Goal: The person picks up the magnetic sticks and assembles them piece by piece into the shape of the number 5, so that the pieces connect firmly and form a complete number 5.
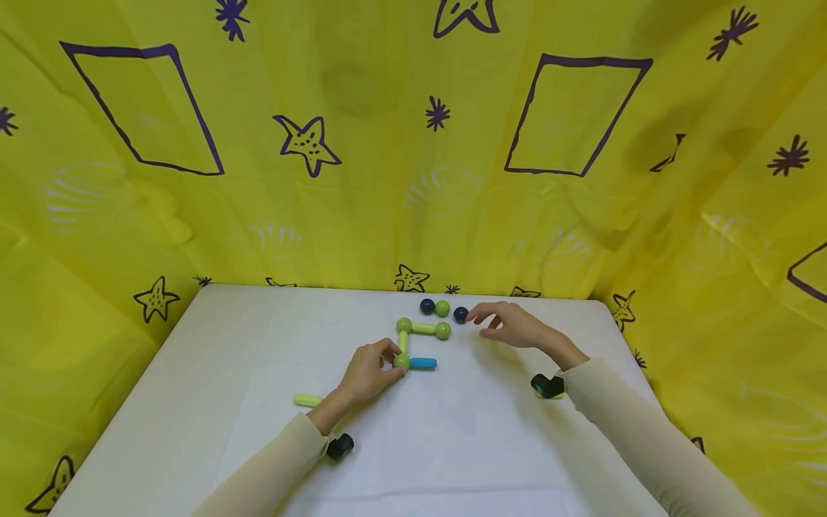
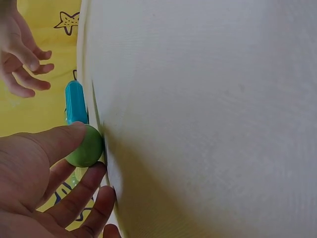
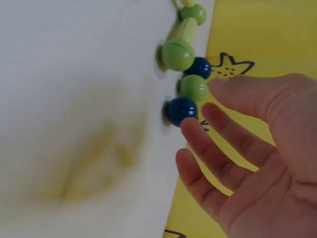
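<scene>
On the white table lies a joined shape of green balls and yellow-green rods, with a blue rod [image 1: 423,363] sticking out to the right at its near corner. My left hand [image 1: 370,373] pinches the green ball [image 2: 87,148] at that corner between thumb and fingers. A yellow-green rod [image 1: 423,328] joins two green balls at the far side of the shape. My right hand [image 1: 510,324] has its fingers spread and loosely bent, fingertips right by a dark blue ball [image 3: 182,111]. Nothing lies between its thumb and fingers.
Behind the shape sit another dark blue ball [image 1: 427,306] and a loose green ball [image 1: 442,308]. One yellow-green rod [image 1: 306,399] lies beside my left forearm; another is mostly hidden under my right wrist. A yellow patterned curtain [image 1: 362,201] surrounds the table's back and sides.
</scene>
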{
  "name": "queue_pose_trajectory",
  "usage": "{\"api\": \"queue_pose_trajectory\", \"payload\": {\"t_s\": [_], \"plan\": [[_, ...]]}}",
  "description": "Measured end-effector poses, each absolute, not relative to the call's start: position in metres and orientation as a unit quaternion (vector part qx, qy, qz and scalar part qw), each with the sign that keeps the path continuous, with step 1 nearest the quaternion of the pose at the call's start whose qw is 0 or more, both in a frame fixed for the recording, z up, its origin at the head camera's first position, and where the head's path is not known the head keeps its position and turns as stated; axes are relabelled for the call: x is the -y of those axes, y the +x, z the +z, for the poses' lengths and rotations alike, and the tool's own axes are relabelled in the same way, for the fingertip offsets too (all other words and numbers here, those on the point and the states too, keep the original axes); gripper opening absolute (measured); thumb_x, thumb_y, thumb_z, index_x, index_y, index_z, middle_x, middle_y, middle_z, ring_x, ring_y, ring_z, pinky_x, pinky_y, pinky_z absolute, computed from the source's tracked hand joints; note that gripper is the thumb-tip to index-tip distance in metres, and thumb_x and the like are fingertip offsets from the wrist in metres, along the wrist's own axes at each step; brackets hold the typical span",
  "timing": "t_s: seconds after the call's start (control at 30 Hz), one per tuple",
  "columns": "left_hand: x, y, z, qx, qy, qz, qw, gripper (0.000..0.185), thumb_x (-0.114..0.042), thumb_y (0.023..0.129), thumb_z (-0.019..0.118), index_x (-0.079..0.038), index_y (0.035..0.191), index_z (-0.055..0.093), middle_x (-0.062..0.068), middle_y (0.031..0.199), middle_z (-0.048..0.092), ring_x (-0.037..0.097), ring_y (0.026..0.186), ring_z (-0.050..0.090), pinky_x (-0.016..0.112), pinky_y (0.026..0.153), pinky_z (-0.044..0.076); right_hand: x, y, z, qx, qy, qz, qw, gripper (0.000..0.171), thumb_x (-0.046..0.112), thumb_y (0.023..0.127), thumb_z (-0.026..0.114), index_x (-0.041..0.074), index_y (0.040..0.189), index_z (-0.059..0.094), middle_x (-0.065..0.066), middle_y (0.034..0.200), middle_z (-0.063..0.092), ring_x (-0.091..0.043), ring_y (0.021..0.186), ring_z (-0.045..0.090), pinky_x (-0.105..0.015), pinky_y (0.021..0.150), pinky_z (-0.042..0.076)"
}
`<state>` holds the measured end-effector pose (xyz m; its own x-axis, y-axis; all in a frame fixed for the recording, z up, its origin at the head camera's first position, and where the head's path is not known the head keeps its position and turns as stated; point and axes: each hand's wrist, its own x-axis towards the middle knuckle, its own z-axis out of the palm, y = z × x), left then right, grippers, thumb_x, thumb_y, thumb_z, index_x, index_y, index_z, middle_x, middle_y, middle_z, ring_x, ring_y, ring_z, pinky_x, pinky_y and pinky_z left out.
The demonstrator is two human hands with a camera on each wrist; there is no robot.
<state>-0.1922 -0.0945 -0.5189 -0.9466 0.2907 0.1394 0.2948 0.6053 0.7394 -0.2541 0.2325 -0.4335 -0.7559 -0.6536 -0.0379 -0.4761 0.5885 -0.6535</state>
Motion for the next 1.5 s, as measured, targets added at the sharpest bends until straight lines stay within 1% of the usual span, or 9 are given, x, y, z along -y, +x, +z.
{"api": "queue_pose_trajectory", "payload": {"t_s": [0.2,0.43,0.63,0.8,0.97,1.07,1.13,1.33,1.5], "plan": [[0.093,-0.190,-0.517,0.896,-0.160,-0.414,-0.006,0.025,-0.017,0.088,0.083,-0.010,0.107,0.069,0.002,0.093,0.073,0.017,0.080,0.054,0.033,0.073,0.044,-0.231,-0.262,-0.456,-0.897,-0.283,-0.327,0.088,0.037,-0.002,0.096,0.065,0.000,0.133,0.062,-0.025,0.132,0.062,-0.040,0.102,0.067,-0.054,0.090,0.054],[0.091,-0.190,-0.518,0.899,-0.158,-0.409,-0.008,0.025,-0.018,0.088,0.082,-0.011,0.108,0.069,0.001,0.094,0.072,0.016,0.081,0.054,0.032,0.074,0.044,-0.221,-0.273,-0.477,-0.908,-0.239,-0.340,0.049,0.047,-0.005,0.095,0.064,0.008,0.140,0.059,-0.019,0.147,0.054,-0.028,0.091,0.064,-0.045,0.084,0.053],[0.090,-0.190,-0.517,0.898,-0.164,-0.408,-0.004,0.025,-0.019,0.088,0.082,-0.010,0.107,0.069,0.001,0.093,0.072,0.015,0.080,0.053,0.031,0.073,0.044,-0.215,-0.280,-0.491,-0.909,-0.215,-0.354,0.045,0.049,-0.008,0.095,0.059,0.011,0.140,0.058,-0.018,0.148,0.053,-0.018,0.072,0.054,-0.035,0.072,0.048],[0.090,-0.190,-0.516,0.898,-0.163,-0.410,-0.003,0.025,-0.019,0.088,0.082,-0.010,0.107,0.069,0.000,0.093,0.073,0.014,0.079,0.052,0.031,0.073,0.044,-0.212,-0.283,-0.500,-0.910,-0.209,-0.356,0.040,0.048,-0.009,0.094,0.058,0.010,0.138,0.060,-0.016,0.144,0.057,-0.017,0.065,0.049,-0.033,0.068,0.045],[0.090,-0.191,-0.516,0.897,-0.161,-0.411,-0.001,0.024,-0.018,0.088,0.082,-0.010,0.107,0.069,0.001,0.093,0.073,0.014,0.079,0.052,0.031,0.072,0.043,-0.210,-0.284,-0.504,-0.907,-0.218,-0.359,0.019,0.043,-0.009,0.093,0.059,0.007,0.132,0.063,-0.016,0.137,0.063,-0.026,0.089,0.060,-0.038,0.078,0.050],[0.090,-0.191,-0.516,0.897,-0.159,-0.413,-0.002,0.024,-0.018,0.088,0.082,-0.010,0.107,0.069,0.000,0.092,0.072,0.014,0.079,0.051,0.031,0.072,0.043,-0.209,-0.286,-0.506,-0.907,-0.222,-0.358,0.012,0.040,-0.010,0.093,0.059,0.007,0.128,0.065,-0.015,0.133,0.065,-0.031,0.109,0.061,-0.044,0.086,0.052],[0.089,-0.192,-0.516,0.897,-0.158,-0.414,-0.002,0.024,-0.018,0.088,0.082,-0.010,0.107,0.069,0.000,0.092,0.072,0.014,0.078,0.051,0.031,0.072,0.043,-0.209,-0.287,-0.507,-0.907,-0.222,-0.358,0.010,0.039,-0.009,0.093,0.059,0.007,0.127,0.066,-0.015,0.132,0.065,-0.033,0.115,0.061,-0.046,0.089,0.052],[0.089,-0.193,-0.515,0.898,-0.155,-0.412,0.001,0.024,-0.018,0.088,0.082,-0.011,0.107,0.069,0.000,0.091,0.072,0.014,0.078,0.051,0.031,0.072,0.043,-0.207,-0.288,-0.507,-0.908,-0.215,-0.360,0.013,0.037,-0.008,0.094,0.060,0.008,0.127,0.066,-0.014,0.131,0.067,-0.033,0.117,0.061,-0.049,0.092,0.052],[0.090,-0.193,-0.516,0.898,-0.155,-0.412,0.002,0.024,-0.018,0.088,0.082,-0.010,0.107,0.069,0.000,0.092,0.073,0.014,0.078,0.051,0.031,0.072,0.043,-0.205,-0.288,-0.507,-0.913,-0.198,-0.355,0.020,0.036,-0.004,0.095,0.062,0.009,0.128,0.065,-0.019,0.129,0.068,-0.033,0.102,0.065,-0.048,0.087,0.053]]}}
